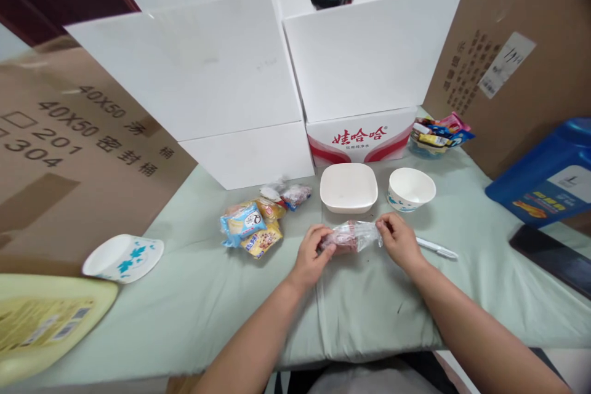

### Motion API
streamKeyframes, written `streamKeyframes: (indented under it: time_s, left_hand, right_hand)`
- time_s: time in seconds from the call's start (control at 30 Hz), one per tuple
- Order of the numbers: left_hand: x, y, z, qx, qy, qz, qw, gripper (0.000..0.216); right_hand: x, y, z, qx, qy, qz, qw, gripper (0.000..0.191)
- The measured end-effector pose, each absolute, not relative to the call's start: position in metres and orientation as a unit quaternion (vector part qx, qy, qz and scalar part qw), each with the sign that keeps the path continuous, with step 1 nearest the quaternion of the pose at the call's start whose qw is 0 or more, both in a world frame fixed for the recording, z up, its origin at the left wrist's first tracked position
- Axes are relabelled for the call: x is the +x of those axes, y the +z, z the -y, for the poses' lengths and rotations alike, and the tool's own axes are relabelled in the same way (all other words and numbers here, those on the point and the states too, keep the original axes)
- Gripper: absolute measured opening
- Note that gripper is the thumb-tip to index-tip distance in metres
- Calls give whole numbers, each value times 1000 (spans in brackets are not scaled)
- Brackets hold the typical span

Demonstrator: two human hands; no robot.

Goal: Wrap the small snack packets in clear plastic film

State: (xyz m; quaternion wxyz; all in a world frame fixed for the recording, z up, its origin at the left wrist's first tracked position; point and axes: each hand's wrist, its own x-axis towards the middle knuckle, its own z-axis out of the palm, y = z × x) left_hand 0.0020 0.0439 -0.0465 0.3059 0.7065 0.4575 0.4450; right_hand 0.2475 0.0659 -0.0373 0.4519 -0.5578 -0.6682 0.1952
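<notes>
Between my two hands is a clear plastic bag (349, 236) with reddish contents, which I cannot make out further. My left hand (313, 252) is closed around the bag's fuller left end. On the other side, the fingers of my right hand (396, 237) pinch the loose, gathered end of the plastic. Just beyond the bag sits a white rectangular tub (349, 188). A white paper bowl (410, 189) with a blue leaf print stands upright behind my right hand. Beside that hand lies a white pen (436, 249).
Packaged snacks (252, 225) lie in a pile left of the tub. A tipped paper bowl (124, 257) and a yellow container (50, 326) are at far left. At right are a blue jug (545, 178), a dark phone (551, 258) and a filled bowl (429, 146). White boxes (360, 135) wall the back; a person is behind.
</notes>
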Motion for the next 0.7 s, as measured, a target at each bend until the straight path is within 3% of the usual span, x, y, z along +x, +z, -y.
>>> streamKeyframes:
  time_s: [0.23,0.43,0.53,0.63,0.7]
  left_hand:
    - [-7,-53,-50,542,544,-554,322,35]
    - [-22,-64,-61,517,547,-594,281,6]
    - [-23,-55,-58,525,551,-605,234,25]
    - [-17,-43,-54,649,491,-549,193,42]
    - [-12,-39,-54,747,415,-486,184,37]
  right_hand:
    - [253,-38,-65,-595,185,619,478,17]
    - [260,-37,-69,-610,125,598,505,16]
    - [256,-30,-62,-572,59,630,521,22]
    - [247,-26,-55,-502,53,723,473,22]
    - [242,-27,-52,-479,69,784,388,29]
